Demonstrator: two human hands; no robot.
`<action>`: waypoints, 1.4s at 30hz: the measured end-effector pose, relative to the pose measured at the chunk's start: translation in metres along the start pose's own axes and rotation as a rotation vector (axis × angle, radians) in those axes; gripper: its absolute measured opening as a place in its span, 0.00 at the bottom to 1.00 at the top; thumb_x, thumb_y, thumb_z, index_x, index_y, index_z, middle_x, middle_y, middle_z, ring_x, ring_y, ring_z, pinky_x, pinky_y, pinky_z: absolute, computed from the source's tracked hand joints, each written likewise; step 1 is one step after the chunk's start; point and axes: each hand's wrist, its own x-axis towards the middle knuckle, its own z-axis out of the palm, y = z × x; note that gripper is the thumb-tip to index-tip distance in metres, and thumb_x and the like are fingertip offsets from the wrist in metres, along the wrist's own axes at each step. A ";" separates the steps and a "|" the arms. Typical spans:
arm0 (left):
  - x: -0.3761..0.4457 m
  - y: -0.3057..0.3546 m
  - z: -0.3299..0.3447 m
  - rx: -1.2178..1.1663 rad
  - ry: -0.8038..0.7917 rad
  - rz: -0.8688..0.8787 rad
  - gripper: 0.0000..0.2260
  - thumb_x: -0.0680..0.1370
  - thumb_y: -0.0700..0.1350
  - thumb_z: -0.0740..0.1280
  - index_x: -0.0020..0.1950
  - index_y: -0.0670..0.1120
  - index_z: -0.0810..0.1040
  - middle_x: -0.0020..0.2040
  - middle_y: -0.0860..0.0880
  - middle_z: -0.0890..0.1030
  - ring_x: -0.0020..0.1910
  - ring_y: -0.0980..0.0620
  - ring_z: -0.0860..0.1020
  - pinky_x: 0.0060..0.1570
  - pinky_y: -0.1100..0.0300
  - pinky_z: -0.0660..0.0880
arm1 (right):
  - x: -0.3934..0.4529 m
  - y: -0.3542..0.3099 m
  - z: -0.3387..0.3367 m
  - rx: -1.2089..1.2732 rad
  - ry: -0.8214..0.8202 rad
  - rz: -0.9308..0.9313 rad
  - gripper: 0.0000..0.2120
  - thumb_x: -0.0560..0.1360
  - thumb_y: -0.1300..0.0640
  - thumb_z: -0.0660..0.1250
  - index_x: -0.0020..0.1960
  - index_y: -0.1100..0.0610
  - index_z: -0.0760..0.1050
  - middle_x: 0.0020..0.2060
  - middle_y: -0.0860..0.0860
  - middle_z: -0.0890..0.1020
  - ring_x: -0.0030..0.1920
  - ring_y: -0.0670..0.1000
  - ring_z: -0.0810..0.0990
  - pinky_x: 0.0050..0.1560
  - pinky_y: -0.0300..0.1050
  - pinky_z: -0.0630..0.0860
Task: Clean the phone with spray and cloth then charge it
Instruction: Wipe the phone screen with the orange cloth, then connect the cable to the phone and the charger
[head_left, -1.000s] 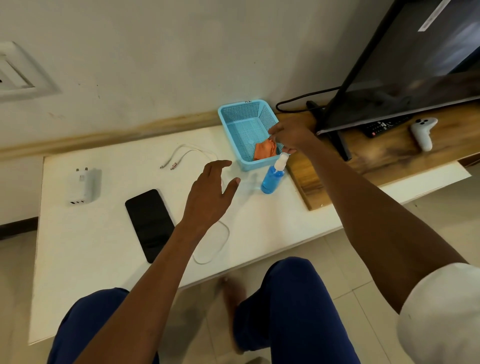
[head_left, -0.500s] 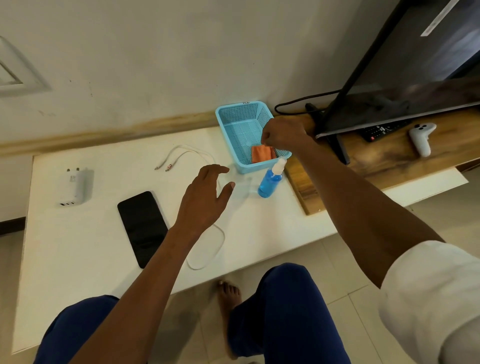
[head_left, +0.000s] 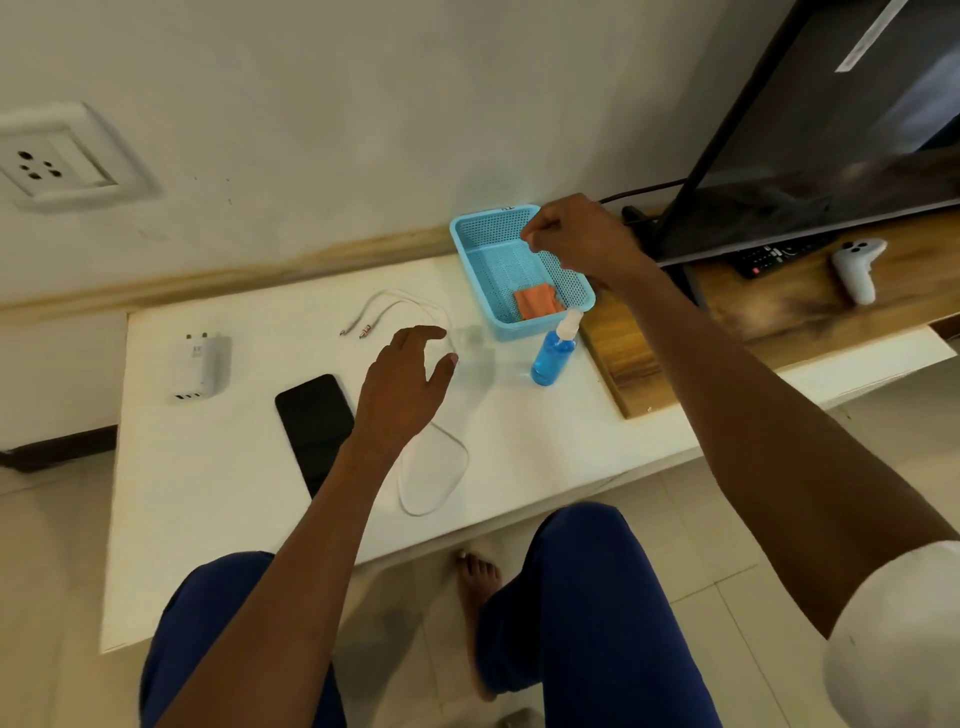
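Observation:
A black phone (head_left: 317, 426) lies screen up on the white table (head_left: 208, 493). A blue spray bottle (head_left: 553, 358) stands in front of a light blue basket (head_left: 467, 249), and an orange cloth (head_left: 537, 301) lies in the basket's near corner. My right hand (head_left: 576, 239) hovers over the basket with curled fingers; I see nothing in them. My left hand (head_left: 402, 384) floats above the table right of the phone, fingers relaxed and spread, holding nothing. A white cable (head_left: 434, 483) loops under it. A white charger plug (head_left: 197, 366) lies at the left.
A wall socket (head_left: 57, 161) sits on the wall at upper left. To the right, a TV (head_left: 831, 130) stands on a wooden board (head_left: 675, 353), with a remote (head_left: 774, 254) and a white game controller (head_left: 857, 270). My knees are below the table's front edge.
My right hand has risen from beside the spray bottle's top to above the basket. The cloth stays in the basket. My left hand has barely moved.

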 end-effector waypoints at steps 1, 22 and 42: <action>-0.004 -0.004 -0.006 0.026 -0.015 -0.022 0.19 0.80 0.53 0.65 0.69 0.50 0.72 0.67 0.50 0.74 0.57 0.46 0.78 0.59 0.48 0.74 | -0.010 -0.011 -0.002 0.044 -0.004 -0.019 0.07 0.77 0.53 0.66 0.51 0.48 0.83 0.46 0.44 0.85 0.44 0.51 0.84 0.49 0.51 0.83; -0.160 -0.105 -0.099 0.523 -0.265 -0.370 0.45 0.72 0.71 0.64 0.80 0.48 0.54 0.81 0.45 0.54 0.78 0.42 0.56 0.75 0.43 0.56 | -0.163 -0.093 0.197 -0.354 -0.362 -0.234 0.36 0.74 0.34 0.66 0.76 0.49 0.63 0.76 0.53 0.63 0.75 0.59 0.59 0.71 0.58 0.60; -0.131 -0.126 -0.085 0.577 -0.177 -0.302 0.30 0.78 0.68 0.57 0.78 0.59 0.61 0.82 0.45 0.47 0.79 0.37 0.49 0.75 0.39 0.48 | -0.162 -0.105 0.228 -0.382 -0.255 -0.229 0.37 0.73 0.34 0.68 0.73 0.56 0.66 0.74 0.55 0.67 0.78 0.59 0.56 0.73 0.58 0.58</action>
